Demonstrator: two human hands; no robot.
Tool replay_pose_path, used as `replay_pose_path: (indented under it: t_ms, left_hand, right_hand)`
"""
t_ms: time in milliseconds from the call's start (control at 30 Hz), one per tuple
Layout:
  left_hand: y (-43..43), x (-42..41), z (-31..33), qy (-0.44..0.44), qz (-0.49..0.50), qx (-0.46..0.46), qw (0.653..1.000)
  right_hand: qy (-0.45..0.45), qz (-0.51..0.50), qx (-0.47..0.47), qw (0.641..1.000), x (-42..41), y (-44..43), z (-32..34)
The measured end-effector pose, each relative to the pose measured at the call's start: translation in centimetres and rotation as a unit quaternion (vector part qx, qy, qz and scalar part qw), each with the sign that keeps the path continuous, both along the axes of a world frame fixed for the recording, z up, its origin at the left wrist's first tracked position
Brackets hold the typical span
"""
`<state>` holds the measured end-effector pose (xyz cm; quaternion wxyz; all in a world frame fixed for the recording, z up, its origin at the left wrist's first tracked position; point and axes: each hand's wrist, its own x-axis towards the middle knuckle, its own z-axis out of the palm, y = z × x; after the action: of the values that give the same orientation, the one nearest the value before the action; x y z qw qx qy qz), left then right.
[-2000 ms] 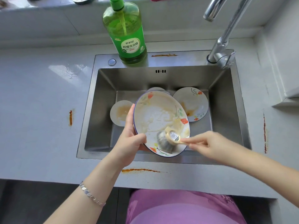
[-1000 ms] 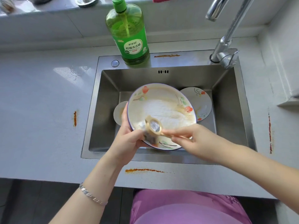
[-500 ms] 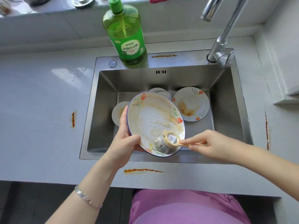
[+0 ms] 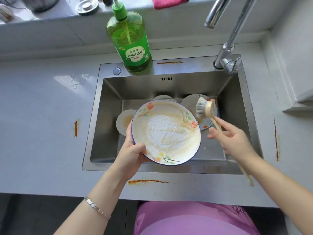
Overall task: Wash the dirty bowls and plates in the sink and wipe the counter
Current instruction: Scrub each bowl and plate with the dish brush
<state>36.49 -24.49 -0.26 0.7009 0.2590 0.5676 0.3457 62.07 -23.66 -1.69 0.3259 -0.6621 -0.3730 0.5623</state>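
Observation:
Over the steel sink (image 4: 108, 119), my left hand (image 4: 131, 153) grips the left rim of a flowered plate (image 4: 166, 132) covered in soapy foam. My right hand (image 4: 232, 140) holds a wooden-handled dish brush (image 4: 204, 108), its bristle head lifted clear of the plate to the upper right. In the basin lie a second flowered plate (image 4: 191, 100) behind the brush, a small stained bowl (image 4: 124, 121) at the left, and another dish (image 4: 163, 97) mostly hidden behind the held plate.
A green dish-soap bottle (image 4: 131, 43) stands on the sink's back rim, the tap (image 4: 227, 38) at the back right. Orange sauce streaks mark the counter at left (image 4: 75, 128), front (image 4: 147, 181) and right (image 4: 276, 139). A pink cloth (image 4: 169, 2) lies on the back ledge.
The brush was scrubbing the lower part of the plate; my right hand has now lifted it off, up and to the right. The plate is tilted flatter and shows more foam.

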Motion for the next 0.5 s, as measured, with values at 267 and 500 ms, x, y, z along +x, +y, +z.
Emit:
replay_pose_path:
  t_ms: [267, 500]
  left_hand:
    - [-0.5, 0.2, -1.0, -0.086, -0.012, -0.068, 0.994]
    - [1.1, 1.0, -2.1, 0.080, -0.059, -0.080, 0.992]
  right_hand:
    - [0.235, -0.098, -0.110, 0.961, -1.3, -0.5, -1.4]
    - [0.252, -0.114, -0.115, 0.954, -1.3, -0.5, -1.0]
